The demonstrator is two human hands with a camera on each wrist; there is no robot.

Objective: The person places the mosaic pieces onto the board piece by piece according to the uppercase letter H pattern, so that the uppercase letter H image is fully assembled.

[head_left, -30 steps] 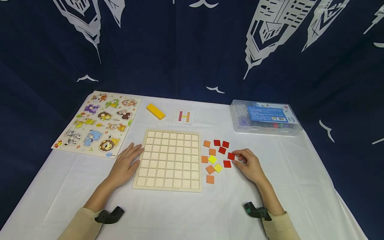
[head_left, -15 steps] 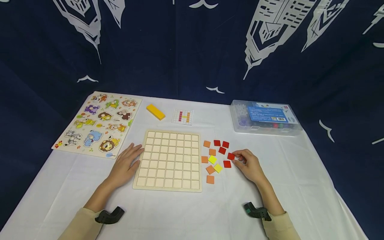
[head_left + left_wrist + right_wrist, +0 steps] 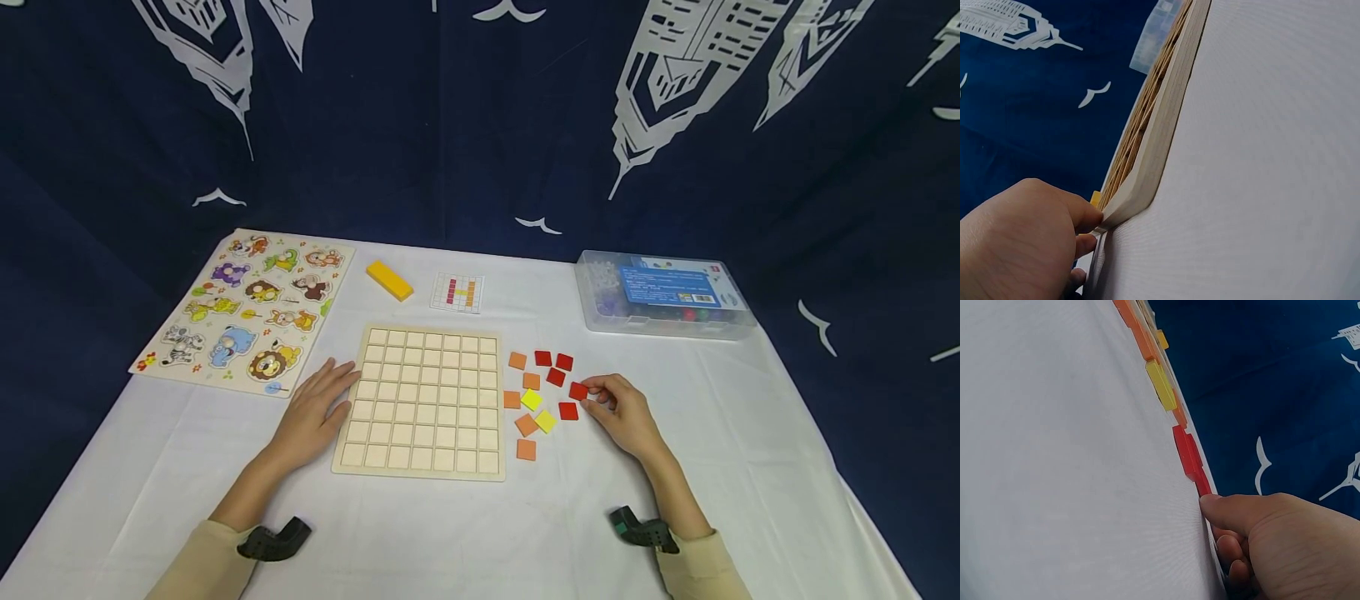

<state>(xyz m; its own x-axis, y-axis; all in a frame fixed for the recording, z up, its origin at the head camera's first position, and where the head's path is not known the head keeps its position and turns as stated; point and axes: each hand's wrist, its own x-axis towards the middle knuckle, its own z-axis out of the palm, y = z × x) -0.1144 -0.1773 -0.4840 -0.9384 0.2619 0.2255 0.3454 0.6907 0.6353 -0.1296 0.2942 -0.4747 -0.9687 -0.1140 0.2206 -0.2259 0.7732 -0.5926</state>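
At the right of the grid board: a red tile (image 3: pixel 577 391) is touched at its edge by the fingertips of the right hand (image 3: pixel 624 414); whether it is pinched cannot be told, and it lies flat on the white cloth (image 3: pixel 480 533).
Right hand: fingers are bent, thumb and forefinger meeting at the tile's near edge.
Loose tiles: red, orange and yellow squares (image 3: pixel 531 399) are scattered just beside the board, between it and the right hand.
Grid board (image 3: pixel 424 402): every cell is seen bare; no tile is seated yet.
Left hand (image 3: pixel 313 410): laid flat with fingers straight, fingertips touching the board's left edge.
Progress: judged barely begun; a first tile is only being taken up, and all placing is left.
Pattern card (image 3: pixel 457 292): set beyond the board, a red, yellow and orange figure printed on it.
Further out: a yellow block (image 3: pixel 389 279), an animal puzzle (image 3: pixel 247 307) at the left, a clear box (image 3: pixel 663 293) at the right.
Right wrist view: the forefinger tip is shown against the red tile's edge, hidden from above.
Left wrist view: the board's thickness and the fingers (image 3: pixel 1088 219) at its corner are shown.
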